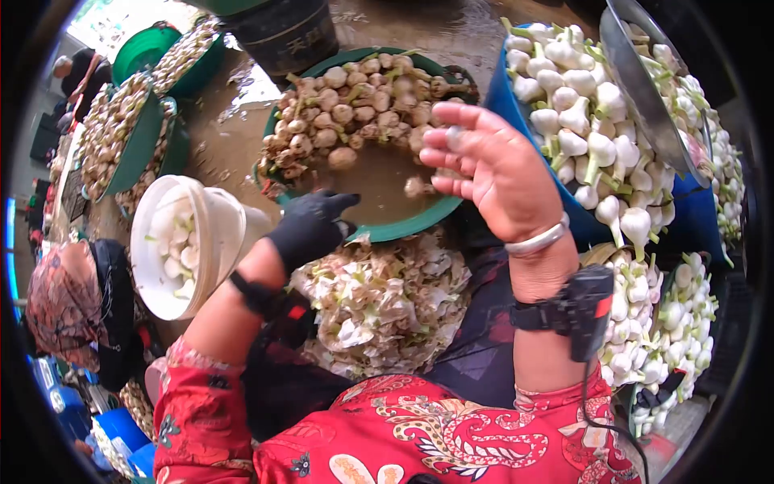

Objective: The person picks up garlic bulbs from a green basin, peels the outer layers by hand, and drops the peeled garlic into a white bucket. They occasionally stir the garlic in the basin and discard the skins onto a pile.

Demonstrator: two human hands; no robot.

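Note:
My left hand [313, 230], in a black glove, is over the near left rim of a green basin [403, 228]. Its index finger points out, the thumb sits apart from it with something grey at its tip, and nothing shows between them. My right hand [496, 165] is bare and raised over the basin's right side, fingers spread, with a small grey metallic piece on one finger. Unpeeled garlic bulbs [347, 105] are heaped along the basin's far side. One loose bulb [415, 187] lies near my right fingers. Below the basin sits a pile of garlic skins [387, 310].
Peeled white garlic [576, 113] fills a blue container [516, 101] at right, with a metal pan [657, 97] over it. A white bucket [201, 250] with garlic stands left. Behind are a black bucket [286, 36] and green tubs [133, 145]. A person in a patterned head covering [68, 302] sits left.

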